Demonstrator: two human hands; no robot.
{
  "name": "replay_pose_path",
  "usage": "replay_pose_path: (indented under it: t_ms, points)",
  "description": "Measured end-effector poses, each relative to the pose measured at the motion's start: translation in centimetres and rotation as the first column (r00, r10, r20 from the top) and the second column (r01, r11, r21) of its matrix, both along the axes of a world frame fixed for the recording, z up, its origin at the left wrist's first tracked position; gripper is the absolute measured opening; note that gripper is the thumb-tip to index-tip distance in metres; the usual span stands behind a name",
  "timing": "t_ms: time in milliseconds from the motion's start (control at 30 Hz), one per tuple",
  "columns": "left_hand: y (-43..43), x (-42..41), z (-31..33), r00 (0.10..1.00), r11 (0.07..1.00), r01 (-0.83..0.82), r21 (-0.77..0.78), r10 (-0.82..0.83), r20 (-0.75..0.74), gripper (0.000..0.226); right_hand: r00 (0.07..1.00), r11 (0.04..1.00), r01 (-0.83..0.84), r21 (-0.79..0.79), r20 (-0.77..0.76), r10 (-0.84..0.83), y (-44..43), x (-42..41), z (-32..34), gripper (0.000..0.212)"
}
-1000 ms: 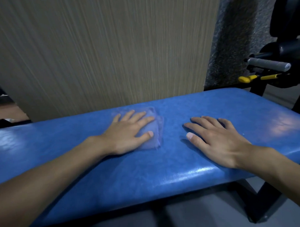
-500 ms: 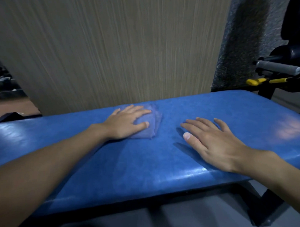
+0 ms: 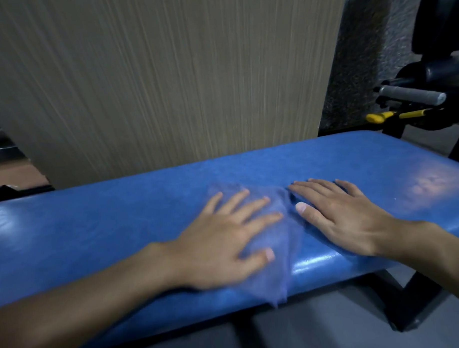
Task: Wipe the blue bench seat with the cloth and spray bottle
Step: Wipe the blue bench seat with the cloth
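The blue bench seat [image 3: 100,230] runs across the view from left to right. A thin blue cloth [image 3: 275,247] lies spread on its middle and hangs a little over the front edge. My left hand [image 3: 225,239] presses flat on the cloth with straight, spread fingers. Just to the right, my right hand [image 3: 342,219] lies flat on the bare seat, its fingertips at the cloth's edge. No spray bottle is in view.
A tall beige panel [image 3: 168,85] stands right behind the bench. At the right are black gym equipment, a grey padded handle [image 3: 413,95] and a yellow lever [image 3: 393,115]. Black frame legs [image 3: 399,306] and grey floor show below the seat.
My left hand has slid the cloth to the right and toward the front edge, close to my right hand. The cloth is now more spread out. My right hand has stayed flat on the seat.
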State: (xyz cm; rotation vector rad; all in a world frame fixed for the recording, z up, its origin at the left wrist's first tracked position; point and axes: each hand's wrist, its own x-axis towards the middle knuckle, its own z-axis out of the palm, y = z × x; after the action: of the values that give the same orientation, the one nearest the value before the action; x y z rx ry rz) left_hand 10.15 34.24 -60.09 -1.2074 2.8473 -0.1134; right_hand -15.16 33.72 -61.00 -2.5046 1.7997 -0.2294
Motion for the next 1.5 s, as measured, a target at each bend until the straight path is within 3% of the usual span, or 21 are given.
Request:
replay_pose_path:
  t_ms: [67,167,267,400,467,567,667,733,867,1000,1133,1200,1267,1333,1400,1500]
  points:
    - [2.1,0.0,0.1,0.993,0.993,0.119,0.008,-0.119,-0.001,0.071,1.000,1.000,0.024,-0.010,0.010,-0.024,0.2,0.2,0.2,0.096]
    - [0.6,0.9,0.3,0.994,0.995,0.097,0.026,-0.095,-0.049,0.066,0.997,0.999,0.049,-0.024,0.056,-0.048,0.7,1.3,0.8,0.109]
    - [-3.8,2.3,0.1,0.992,0.996,-0.060,0.060,0.066,-0.104,0.071,0.999,1.000,0.022,-0.016,0.031,-0.022,1.3,2.8,0.6,0.111]
    - [-11.6,6.4,-0.2,0.917,0.931,-0.364,0.027,0.363,-0.166,0.079,1.000,1.000,0.000,-0.008,-0.026,0.000,1.4,3.2,-0.1,0.087]
    - [-14.4,8.1,-0.1,0.855,0.866,-0.499,0.022,0.496,-0.151,0.065,1.000,1.000,0.003,-0.009,-0.010,-0.003,1.3,3.2,0.0,0.078]
    - [-15.3,8.1,-0.4,0.822,0.830,-0.557,0.038,0.557,-0.121,0.055,1.000,1.000,0.001,-0.015,-0.004,-0.001,1.2,3.1,-0.1,0.075]
    - [-11.7,6.5,-0.4,0.860,0.862,-0.500,0.081,0.506,-0.071,0.074,1.000,1.000,0.002,-0.017,0.008,-0.002,1.2,3.1,-0.1,0.077]
    - [-7.5,5.2,-0.1,0.921,0.921,-0.381,0.079,0.386,-0.053,0.084,1.000,1.000,0.002,-0.023,0.005,-0.002,1.1,3.1,-0.1,0.081]
    - [0.6,3.4,-0.1,0.999,0.999,-0.037,0.012,0.037,-0.001,0.071,1.000,1.000,0.000,-0.024,0.002,0.000,1.0,3.1,-0.1,0.095]
    - [0.6,4.3,0.3,0.999,0.999,0.021,0.043,-0.019,-0.033,0.067,0.999,1.000,0.002,-0.031,-0.043,-0.003,1.3,3.3,0.5,0.105]
    - [-5.4,6.2,-0.2,0.982,0.987,-0.140,0.074,0.148,-0.120,0.068,0.999,1.000,-0.023,0.004,-0.043,0.023,1.4,4.4,0.5,0.113]
    - [-9.9,8.3,-0.4,0.944,0.960,-0.275,0.042,0.278,-0.176,0.077,0.998,0.999,-0.038,0.012,-0.053,0.039,1.3,4.7,0.1,0.104]
    - [-14.1,10.8,-0.2,0.874,0.893,-0.449,0.013,0.443,-0.201,0.083,0.998,0.999,-0.039,0.012,-0.050,0.039,1.3,4.7,-0.1,0.092]
    - [-16.4,12.4,-0.1,0.795,0.813,-0.581,0.037,0.577,-0.189,0.074,0.998,0.999,-0.033,0.014,-0.053,0.033,1.3,4.8,0.0,0.086]
    - [-16.8,12.3,-0.6,0.780,0.796,-0.603,0.046,0.601,-0.173,0.063,0.998,0.999,-0.030,0.018,-0.052,0.031,1.3,4.9,0.1,0.083]
    - [-13.8,10.3,-0.9,0.818,0.827,-0.560,0.041,0.561,-0.127,0.066,0.999,0.999,-0.028,0.024,-0.043,0.029,1.2,4.8,0.0,0.084]
